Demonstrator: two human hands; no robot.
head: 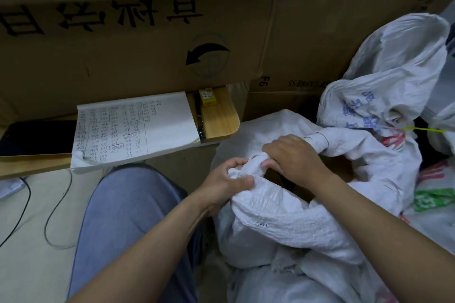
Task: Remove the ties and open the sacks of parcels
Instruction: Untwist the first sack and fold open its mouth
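While both hands' fingers (242,181) grip white sack (283,214), cardboard walls (123,56), wooden shelf (219,118)

Tied sack (384,96) and cardboard wall (147,39) hem the open sack's mouth (278,179).

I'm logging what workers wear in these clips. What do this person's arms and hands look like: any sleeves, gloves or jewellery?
Both forearms are bare right up to the frame's edge, so no sleeve shows. The left hand and right hand wear no gloves, and no watch, ring or bracelet is visible. Fingernails look short and unpainted. The only clothing in view is the blue-grey trousers.
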